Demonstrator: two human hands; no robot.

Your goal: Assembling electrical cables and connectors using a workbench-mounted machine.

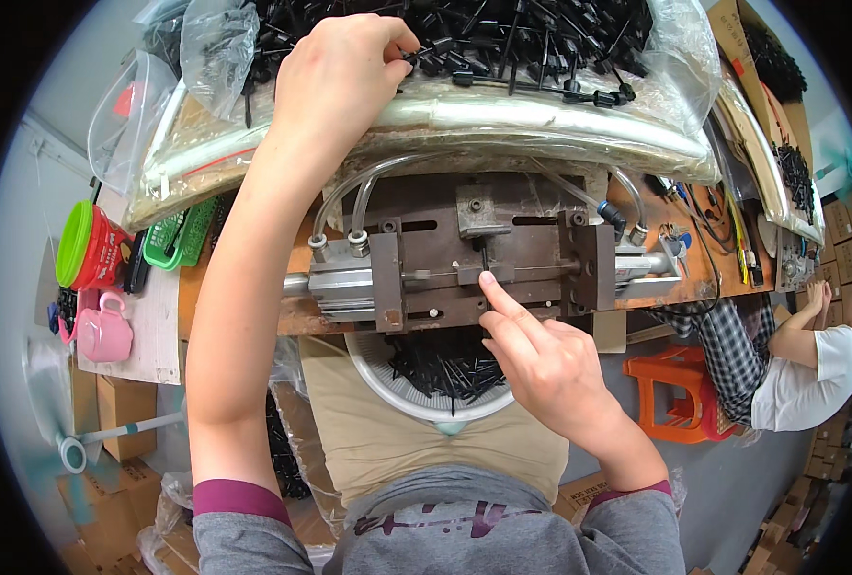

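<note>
My left hand [344, 81] reaches over the far pile of black plastic parts [541, 34], thumb and forefinger pinched on one thin-stemmed black part [430, 52]. My right hand [545, 359] has its forefinger stretched out, the tip touching a small black stem [484, 257] in the middle of a dark metal fixture [531, 254]. The other right fingers are loosely bent, and nothing shows within them. Silver pneumatic cylinders [341, 289] flank the fixture, fed by clear hoses.
Below the fixture, a white basket [373, 379] of black parts sits at my lap. At left are a green basket [179, 235], a red tub [105, 251] and a pink cup [105, 331]. An orange stool [660, 388] and a seated person [809, 374] are at right.
</note>
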